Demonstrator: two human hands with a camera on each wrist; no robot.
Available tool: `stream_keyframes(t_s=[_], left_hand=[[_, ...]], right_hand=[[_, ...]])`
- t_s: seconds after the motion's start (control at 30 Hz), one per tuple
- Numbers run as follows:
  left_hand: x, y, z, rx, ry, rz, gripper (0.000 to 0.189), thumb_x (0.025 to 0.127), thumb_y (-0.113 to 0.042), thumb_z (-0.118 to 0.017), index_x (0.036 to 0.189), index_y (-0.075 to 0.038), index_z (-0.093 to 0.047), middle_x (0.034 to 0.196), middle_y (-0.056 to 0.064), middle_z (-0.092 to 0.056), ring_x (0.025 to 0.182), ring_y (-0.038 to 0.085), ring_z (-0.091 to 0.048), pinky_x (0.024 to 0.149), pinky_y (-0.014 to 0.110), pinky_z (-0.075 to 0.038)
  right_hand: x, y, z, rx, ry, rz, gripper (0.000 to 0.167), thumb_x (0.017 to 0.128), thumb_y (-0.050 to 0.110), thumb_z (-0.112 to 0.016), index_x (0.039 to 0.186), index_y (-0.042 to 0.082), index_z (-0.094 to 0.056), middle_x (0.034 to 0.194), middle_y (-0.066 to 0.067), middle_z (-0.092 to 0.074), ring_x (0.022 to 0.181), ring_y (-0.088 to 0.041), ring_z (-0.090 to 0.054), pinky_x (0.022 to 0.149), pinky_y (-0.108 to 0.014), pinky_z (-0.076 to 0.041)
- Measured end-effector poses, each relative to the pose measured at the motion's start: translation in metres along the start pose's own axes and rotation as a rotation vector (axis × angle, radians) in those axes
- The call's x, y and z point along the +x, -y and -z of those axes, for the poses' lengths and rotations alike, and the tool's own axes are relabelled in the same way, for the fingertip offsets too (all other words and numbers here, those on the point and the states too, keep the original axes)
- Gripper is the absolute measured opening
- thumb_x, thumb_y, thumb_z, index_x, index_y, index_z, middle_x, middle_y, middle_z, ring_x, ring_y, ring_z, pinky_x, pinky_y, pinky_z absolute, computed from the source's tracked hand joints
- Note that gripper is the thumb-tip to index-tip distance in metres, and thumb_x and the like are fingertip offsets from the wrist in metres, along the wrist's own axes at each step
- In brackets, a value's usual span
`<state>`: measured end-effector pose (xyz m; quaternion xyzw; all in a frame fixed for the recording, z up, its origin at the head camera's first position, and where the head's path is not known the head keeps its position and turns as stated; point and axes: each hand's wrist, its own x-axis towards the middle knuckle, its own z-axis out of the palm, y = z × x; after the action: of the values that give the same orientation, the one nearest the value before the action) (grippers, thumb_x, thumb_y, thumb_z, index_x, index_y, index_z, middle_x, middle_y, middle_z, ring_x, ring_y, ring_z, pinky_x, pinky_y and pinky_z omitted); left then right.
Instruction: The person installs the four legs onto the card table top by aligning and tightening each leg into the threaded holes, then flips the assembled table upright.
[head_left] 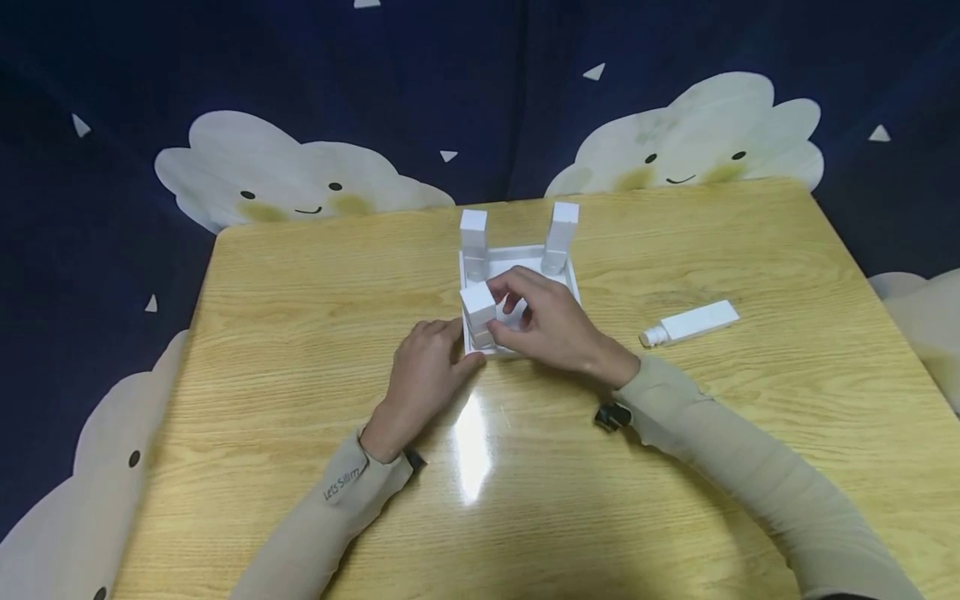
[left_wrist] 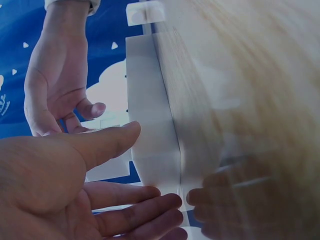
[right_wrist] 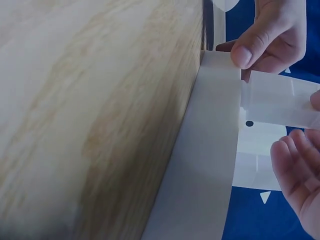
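Note:
A shallow white square tray [head_left: 517,260] lies on the table with its inside up. My right hand [head_left: 551,321] pinches a white square leg [head_left: 478,304] between thumb and fingers. This leg stands upright at the tray's near left corner, and its lower end shows in the right wrist view beside the tray wall [right_wrist: 205,150]. My left hand [head_left: 423,371] holds that same corner, thumb on the near wall and fingers along the left side. Two more white legs, one at the far left [head_left: 474,233] and one at the far right [head_left: 562,227], stand in the far corners.
A loose white leg [head_left: 699,322] with a round threaded end lies on the wooden table [head_left: 300,333], right of the tray. Behind the table hangs a dark blue cloth [head_left: 495,92] with clouds. Black straps [head_left: 613,417] sit by the sleeves.

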<state>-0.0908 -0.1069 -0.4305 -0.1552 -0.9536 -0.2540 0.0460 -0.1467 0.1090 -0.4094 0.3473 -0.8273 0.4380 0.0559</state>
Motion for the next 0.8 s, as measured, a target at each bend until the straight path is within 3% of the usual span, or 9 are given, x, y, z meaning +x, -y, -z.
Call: stream_keyframes(t_s=[0.1, 0.27, 0.57, 0.8], left_hand=[[0.0002, 0.0002, -0.0006, 0.001, 0.005, 0.003, 0.056, 0.093, -0.028, -0.09, 0.135, 0.005, -0.071, 0.12, 0.024, -0.076, 0.109, 0.043, -0.07, 0.091, 0.057, -0.059], [0.0, 0.0005, -0.0004, 0.001, 0.006, 0.004, 0.058, 0.093, -0.029, -0.089, 0.137, 0.005, -0.071, 0.121, 0.024, -0.076, 0.11, 0.043, -0.07, 0.093, 0.057, -0.059], [0.0001, 0.0004, 0.0014, -0.009, 0.008, 0.004, 0.057, 0.094, -0.029, -0.089, 0.136, 0.004, -0.071, 0.123, 0.024, -0.075, 0.112, 0.044, -0.069, 0.096, 0.058, -0.058], [-0.0011, 0.001, 0.0005, -0.015, 0.01, 0.004, 0.055, 0.094, -0.028, -0.089, 0.135, 0.004, -0.071, 0.123, 0.023, -0.076, 0.112, 0.042, -0.069, 0.094, 0.057, -0.058]], right_hand=[[-0.0008, 0.0012, -0.0003, 0.011, -0.007, -0.024, 0.032, 0.091, 0.02, -0.082, 0.116, 0.006, -0.07, 0.108, -0.005, -0.072, 0.09, -0.017, -0.069, 0.069, -0.045, -0.062], [-0.0019, 0.0013, -0.001, 0.048, 0.001, -0.063, 0.035, 0.088, 0.019, -0.088, 0.112, 0.007, -0.066, 0.1, -0.004, -0.074, 0.08, -0.016, -0.069, 0.064, -0.041, -0.06], [0.0008, 0.0015, -0.0016, 0.017, 0.026, -0.051, 0.058, 0.087, 0.021, -0.094, 0.134, 0.0, -0.068, 0.09, 0.0, -0.067, 0.074, -0.012, -0.062, 0.066, -0.03, -0.054], [0.0004, 0.0005, -0.0009, 0.028, 0.021, -0.038, 0.046, 0.089, 0.014, -0.092, 0.127, -0.002, -0.07, 0.085, 0.003, -0.07, 0.074, -0.013, -0.064, 0.064, -0.031, -0.055]])
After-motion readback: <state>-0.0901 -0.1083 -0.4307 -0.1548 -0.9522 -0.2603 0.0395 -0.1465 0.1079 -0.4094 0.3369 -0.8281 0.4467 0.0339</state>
